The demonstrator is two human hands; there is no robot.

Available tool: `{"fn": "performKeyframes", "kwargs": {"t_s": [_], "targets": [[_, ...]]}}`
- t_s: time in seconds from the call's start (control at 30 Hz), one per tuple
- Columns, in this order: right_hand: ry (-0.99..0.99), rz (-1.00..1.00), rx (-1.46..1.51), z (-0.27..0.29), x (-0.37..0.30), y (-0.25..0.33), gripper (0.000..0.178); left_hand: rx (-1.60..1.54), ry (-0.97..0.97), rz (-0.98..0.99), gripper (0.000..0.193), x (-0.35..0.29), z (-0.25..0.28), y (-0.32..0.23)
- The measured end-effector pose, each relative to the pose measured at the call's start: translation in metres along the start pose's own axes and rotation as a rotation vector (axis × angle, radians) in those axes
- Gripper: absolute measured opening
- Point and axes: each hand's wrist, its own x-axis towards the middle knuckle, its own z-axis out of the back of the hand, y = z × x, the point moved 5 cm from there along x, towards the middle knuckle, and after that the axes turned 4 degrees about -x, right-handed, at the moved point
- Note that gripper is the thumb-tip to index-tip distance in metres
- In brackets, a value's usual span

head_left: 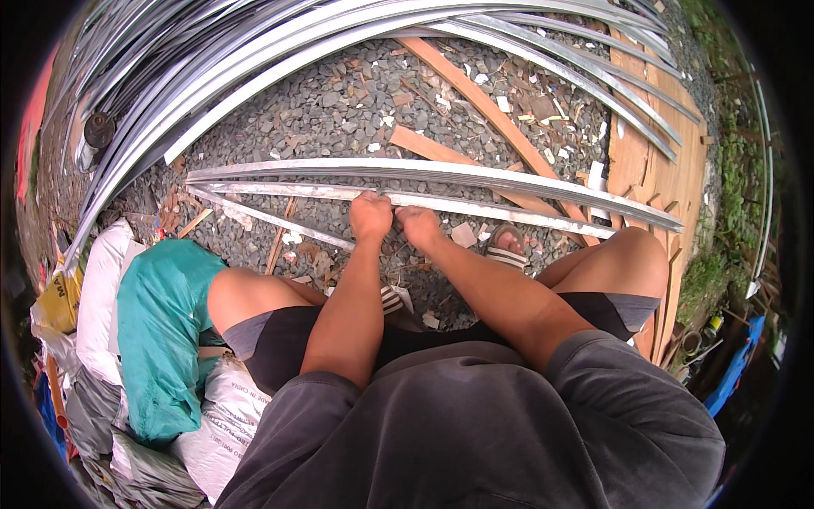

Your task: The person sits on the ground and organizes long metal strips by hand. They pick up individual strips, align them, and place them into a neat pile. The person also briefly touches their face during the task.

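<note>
My left hand (371, 215) is closed at the middle of a pale, scuffed metal channel (288, 192), its knuckles over the near edge. Right beside it, my right hand (419, 227) is curled closed against the same channel's near edge; whatever its fingers hold is hidden. Just beyond lies a bundle of shiny metal channels (475, 176), stacked along their length. A shorter whitish metal strip (271, 219) slants toward me on the left. All of these rest low over grey gravel (314, 110).
Long metal profiles (246, 81) are piled across the far side. Wooden planks (483, 102) cross the gravel, and plywood (636, 127) lies at the right. White sacks (102, 297) and a teal sack (161, 331) sit at my left. My sandalled foot (509, 246) is near the channels.
</note>
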Motion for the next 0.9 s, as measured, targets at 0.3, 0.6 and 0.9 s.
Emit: {"fn": "performKeyframes", "kwargs": {"t_s": [0.3, 0.6, 0.9], "targets": [[-0.065, -0.401, 0.939, 0.021, -0.014, -0.023, 0.087, 0.195, 0.024, -0.006, 0.032, -0.003, 0.013, -0.026], [-0.301, -0.373, 1.001, 0.033, -0.008, -0.008, 0.064, 0.059, -0.024, 0.035, 0.031, -0.003, 0.013, -0.037], [-0.528, -0.398, 0.825, 0.053, -0.012, 0.035, 0.055, -0.006, 0.146, 0.044, 0.035, -0.001, 0.003, -0.056]]}}
